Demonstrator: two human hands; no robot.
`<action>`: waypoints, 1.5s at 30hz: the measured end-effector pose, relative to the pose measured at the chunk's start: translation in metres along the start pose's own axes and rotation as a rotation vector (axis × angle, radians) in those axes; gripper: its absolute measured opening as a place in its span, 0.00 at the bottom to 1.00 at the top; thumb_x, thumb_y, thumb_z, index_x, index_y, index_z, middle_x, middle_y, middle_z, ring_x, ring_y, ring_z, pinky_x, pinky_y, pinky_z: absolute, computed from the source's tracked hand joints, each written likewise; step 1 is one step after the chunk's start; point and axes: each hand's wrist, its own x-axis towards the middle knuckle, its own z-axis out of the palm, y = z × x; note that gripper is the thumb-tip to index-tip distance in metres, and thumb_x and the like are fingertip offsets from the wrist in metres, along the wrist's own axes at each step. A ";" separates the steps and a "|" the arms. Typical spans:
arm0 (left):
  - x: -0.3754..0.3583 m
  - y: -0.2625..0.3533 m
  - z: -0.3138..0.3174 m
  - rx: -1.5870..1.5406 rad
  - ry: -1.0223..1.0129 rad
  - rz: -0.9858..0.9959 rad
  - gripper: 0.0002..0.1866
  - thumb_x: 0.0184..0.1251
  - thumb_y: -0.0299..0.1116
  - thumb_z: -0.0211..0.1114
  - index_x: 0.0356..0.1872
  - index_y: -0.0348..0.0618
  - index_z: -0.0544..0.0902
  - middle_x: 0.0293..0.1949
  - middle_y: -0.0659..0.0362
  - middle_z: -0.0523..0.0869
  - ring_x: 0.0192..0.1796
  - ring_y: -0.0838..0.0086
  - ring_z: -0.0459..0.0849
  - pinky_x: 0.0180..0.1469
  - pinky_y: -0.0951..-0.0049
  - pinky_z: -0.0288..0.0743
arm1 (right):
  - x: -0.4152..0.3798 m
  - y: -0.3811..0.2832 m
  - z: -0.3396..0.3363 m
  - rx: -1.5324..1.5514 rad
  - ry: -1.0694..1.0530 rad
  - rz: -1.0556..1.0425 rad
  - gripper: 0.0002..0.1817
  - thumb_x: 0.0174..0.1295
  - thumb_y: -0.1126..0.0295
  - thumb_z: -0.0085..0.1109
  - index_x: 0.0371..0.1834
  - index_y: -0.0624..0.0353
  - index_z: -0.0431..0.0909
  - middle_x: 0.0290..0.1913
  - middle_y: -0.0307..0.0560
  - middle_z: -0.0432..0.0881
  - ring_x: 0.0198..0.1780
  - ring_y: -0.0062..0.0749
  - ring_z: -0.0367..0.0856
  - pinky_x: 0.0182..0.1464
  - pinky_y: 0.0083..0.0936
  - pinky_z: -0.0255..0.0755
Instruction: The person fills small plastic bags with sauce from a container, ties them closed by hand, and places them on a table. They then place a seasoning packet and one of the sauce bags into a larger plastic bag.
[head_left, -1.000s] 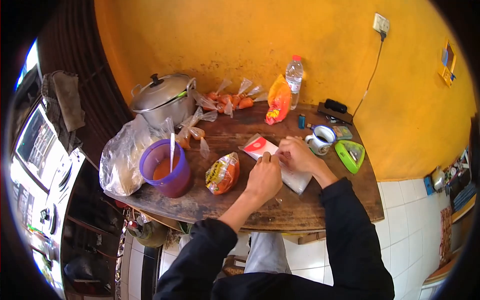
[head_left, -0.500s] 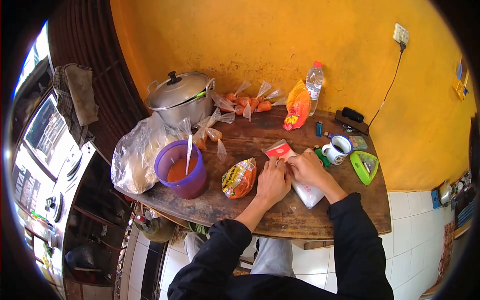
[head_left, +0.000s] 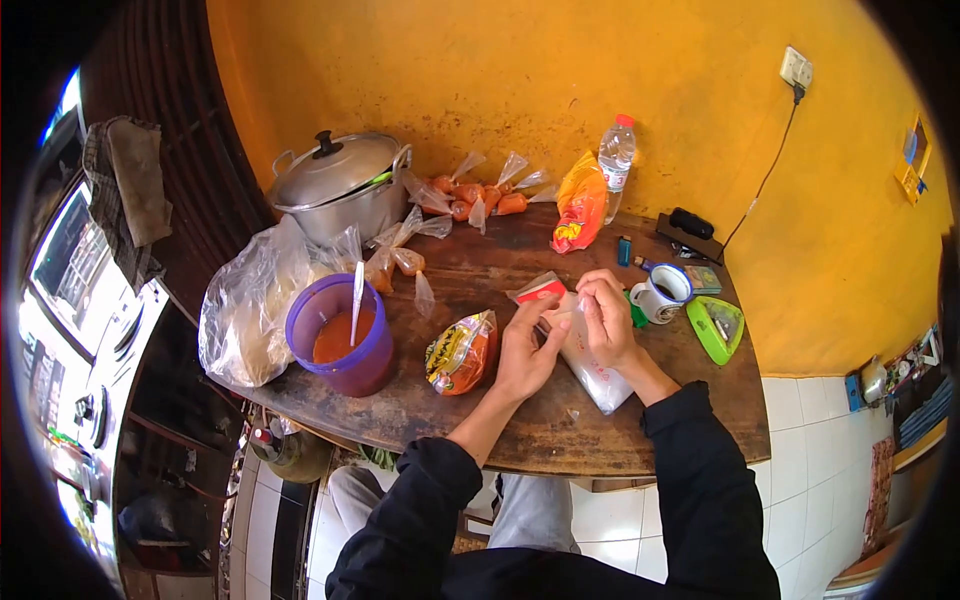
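A clear plastic packet [head_left: 598, 372] with white contents and a red label at its far end lies slantwise on the wooden table, under and between my hands. My left hand [head_left: 528, 352] is at the packet's left side, thumb and fingers apart, holding nothing that I can see. Over the packet's right side, my right hand [head_left: 608, 322] is raised with its fingers pinched together. What they pinch, if anything, is too small to make out. An orange and yellow snack-like packet [head_left: 462, 353] sits left of my left hand. Part of a green object [head_left: 637, 306] shows behind my right hand.
On the left stand a purple tub [head_left: 340, 345] of orange liquid with a spoon, a large plastic bag [head_left: 250, 315] and a lidded pot [head_left: 345, 190]. Tied orange-filled bags [head_left: 490, 198] and a water bottle [head_left: 617, 160] line the wall. An enamel mug [head_left: 662, 293] and green tray [head_left: 715, 330] are right.
My hands, together on the packet before, have moved apart. My left fingers have opened, and my right hand has lifted in a pinch. The whole view has shifted slightly.
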 end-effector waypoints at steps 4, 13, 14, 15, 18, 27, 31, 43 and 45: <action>-0.001 0.000 0.001 0.011 0.014 0.013 0.07 0.60 0.25 0.58 0.34 0.32 0.80 0.30 0.54 0.78 0.30 0.72 0.76 0.33 0.75 0.68 | -0.002 0.001 0.005 0.031 -0.157 0.036 0.04 0.57 0.75 0.47 0.31 0.64 0.69 0.35 0.52 0.72 0.37 0.42 0.71 0.43 0.31 0.62; 0.003 0.017 0.000 0.073 0.316 0.117 0.13 0.60 0.29 0.61 0.20 0.34 0.70 0.17 0.62 0.69 0.22 0.83 0.65 0.24 0.79 0.59 | 0.001 -0.023 0.001 -0.186 0.018 -0.272 0.09 0.46 0.65 0.61 0.22 0.57 0.74 0.25 0.44 0.74 0.29 0.36 0.69 0.37 0.29 0.59; 0.002 0.016 -0.001 0.074 0.317 0.112 0.13 0.60 0.29 0.61 0.20 0.34 0.70 0.17 0.62 0.69 0.22 0.83 0.65 0.24 0.79 0.59 | 0.002 -0.023 0.001 -0.184 0.016 -0.270 0.09 0.46 0.65 0.61 0.22 0.57 0.74 0.25 0.44 0.74 0.29 0.36 0.69 0.37 0.29 0.59; 0.001 0.015 -0.003 0.088 0.273 0.067 0.10 0.59 0.27 0.61 0.23 0.34 0.73 0.20 0.58 0.72 0.23 0.78 0.69 0.25 0.76 0.62 | 0.003 -0.023 0.002 -0.175 -0.059 -0.238 0.11 0.46 0.62 0.62 0.19 0.57 0.73 0.23 0.42 0.73 0.27 0.34 0.68 0.36 0.29 0.57; -0.001 0.013 -0.005 0.086 0.193 0.033 0.06 0.58 0.26 0.61 0.25 0.33 0.76 0.22 0.53 0.75 0.24 0.71 0.74 0.27 0.73 0.66 | 0.003 -0.020 0.004 -0.152 -0.210 -0.174 0.17 0.46 0.54 0.62 0.21 0.57 0.75 0.24 0.42 0.75 0.27 0.33 0.69 0.37 0.27 0.57; 0.001 0.002 0.000 -0.057 0.205 0.029 0.09 0.54 0.23 0.64 0.19 0.34 0.73 0.17 0.57 0.74 0.21 0.79 0.68 0.24 0.77 0.63 | -0.002 -0.015 0.011 0.106 -0.214 0.015 0.17 0.54 0.58 0.59 0.35 0.63 0.76 0.31 0.46 0.78 0.32 0.38 0.73 0.39 0.27 0.62; 0.000 -0.004 -0.002 -0.064 0.193 -0.049 0.15 0.51 0.24 0.67 0.14 0.34 0.69 0.16 0.59 0.73 0.22 0.83 0.67 0.24 0.78 0.62 | -0.004 -0.014 0.011 0.303 -0.209 0.154 0.14 0.51 0.64 0.64 0.32 0.64 0.77 0.30 0.46 0.79 0.31 0.28 0.75 0.35 0.23 0.67; 0.001 0.003 -0.004 -0.024 0.152 -0.001 0.12 0.56 0.22 0.62 0.16 0.36 0.71 0.22 0.64 0.75 0.27 0.86 0.69 0.30 0.83 0.64 | -0.003 -0.001 0.015 0.520 -0.107 0.471 0.05 0.56 0.75 0.59 0.28 0.67 0.78 0.25 0.36 0.75 0.27 0.14 0.69 0.30 0.13 0.63; 0.004 0.003 -0.002 -0.017 0.133 -0.016 0.11 0.57 0.20 0.60 0.17 0.36 0.70 0.24 0.63 0.76 0.29 0.86 0.69 0.31 0.82 0.65 | -0.008 0.000 0.021 0.615 -0.048 0.537 0.06 0.58 0.72 0.55 0.28 0.64 0.77 0.25 0.34 0.68 0.27 0.13 0.62 0.28 0.12 0.57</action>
